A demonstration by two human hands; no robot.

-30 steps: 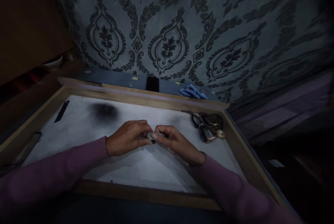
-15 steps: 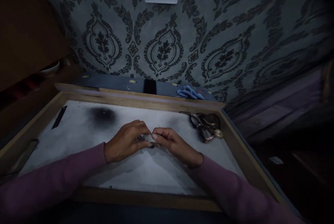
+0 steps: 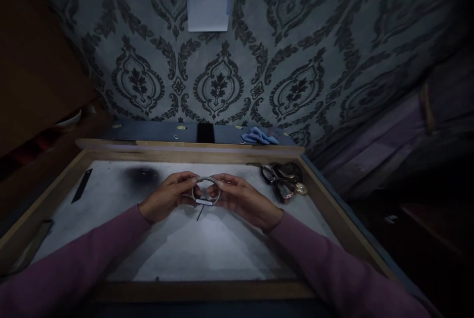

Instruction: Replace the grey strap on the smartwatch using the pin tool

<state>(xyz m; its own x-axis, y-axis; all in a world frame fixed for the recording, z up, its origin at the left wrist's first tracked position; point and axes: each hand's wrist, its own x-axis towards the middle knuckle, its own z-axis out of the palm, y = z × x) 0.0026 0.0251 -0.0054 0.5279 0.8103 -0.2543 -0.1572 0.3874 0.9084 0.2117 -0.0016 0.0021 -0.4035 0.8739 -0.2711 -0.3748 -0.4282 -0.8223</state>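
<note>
A wristwatch (image 3: 204, 202) with a pale strap bent into a closed-looking loop is held over the white board, its flat case at the bottom of the ring. On the left side of the strap, my left hand (image 3: 166, 198) grips it between thumb and fingers. My right hand (image 3: 249, 200) pinches the opposite side the same way. Just below the case shows a thin dark sliver (image 3: 200, 213); whether it is a tool or a shadow I cannot tell. The fingertips hide parts of the strap.
A wooden frame (image 3: 192, 290) borders the white board (image 3: 177, 258). Several watches (image 3: 284, 182) lie at its right. A dark flat strip (image 3: 82, 186) is at the left. Behind the frame are a black phone (image 3: 205, 133) and a blue cloth (image 3: 259, 136).
The watch has turned so its strap now shows as an upright ring with the case below. My hands have moved apart to its two sides. The camera view has tilted upward.
</note>
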